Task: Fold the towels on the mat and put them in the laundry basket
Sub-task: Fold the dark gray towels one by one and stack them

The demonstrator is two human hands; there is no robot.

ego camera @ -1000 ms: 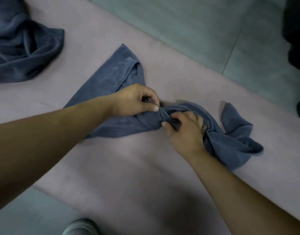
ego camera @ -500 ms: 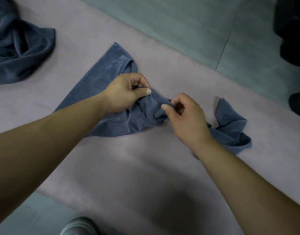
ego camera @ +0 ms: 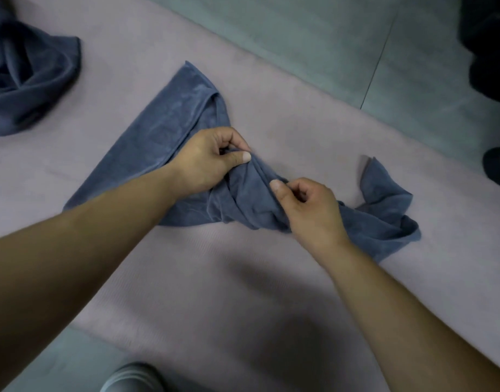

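A: Lilac mat point(ego camera: 271, 278) over green floor tiles, with the blue towel point(ego camera: 169, 123) rumpled at its centre.
B: Left hand point(ego camera: 208, 162) and right hand point(ego camera: 311, 207) each pinch a bunched fold with curled fingers.

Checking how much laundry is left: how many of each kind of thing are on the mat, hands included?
Blue towels: 2 (pinched towel, crumpled towel at left edge)
Hands: 2 (left hand, right hand, both on the pinched towel)
Total: 4
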